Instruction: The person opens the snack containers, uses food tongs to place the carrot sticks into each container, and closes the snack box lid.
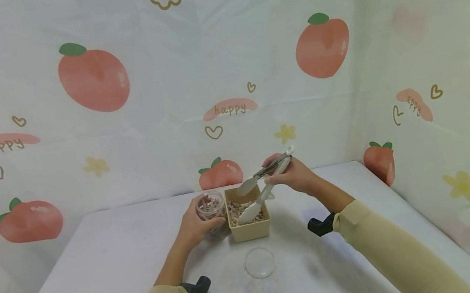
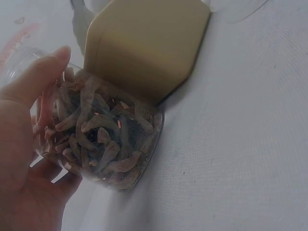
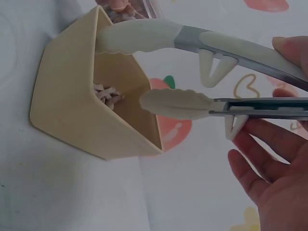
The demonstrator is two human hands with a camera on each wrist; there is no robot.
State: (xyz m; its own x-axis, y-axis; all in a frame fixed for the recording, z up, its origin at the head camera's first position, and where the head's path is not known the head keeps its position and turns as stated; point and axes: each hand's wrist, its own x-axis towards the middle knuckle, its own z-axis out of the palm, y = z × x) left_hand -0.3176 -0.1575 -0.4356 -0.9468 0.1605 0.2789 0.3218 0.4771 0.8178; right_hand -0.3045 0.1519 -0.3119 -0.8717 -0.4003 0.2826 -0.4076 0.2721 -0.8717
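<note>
My left hand (image 1: 197, 224) grips a clear jar (image 1: 211, 206) filled with short greyish-brown dried strips (image 2: 106, 139), thumb on one side and fingers round the other. Right beside the jar stands a beige square box (image 1: 250, 232) with more of these strips (image 3: 109, 95) at its bottom. In my right hand (image 1: 291, 176) is a pair of tongs (image 1: 265, 195) with pale scalloped tips. The tongs are spread apart; one tip reaches down into the box, the other is at its upper opening. Nothing shows between the tips.
A clear round lid (image 1: 260, 262) lies on the white-covered table (image 1: 134, 263) in front of the box. Behind the table hangs a light curtain (image 1: 221, 57) printed with fruit, and it continues along the right side.
</note>
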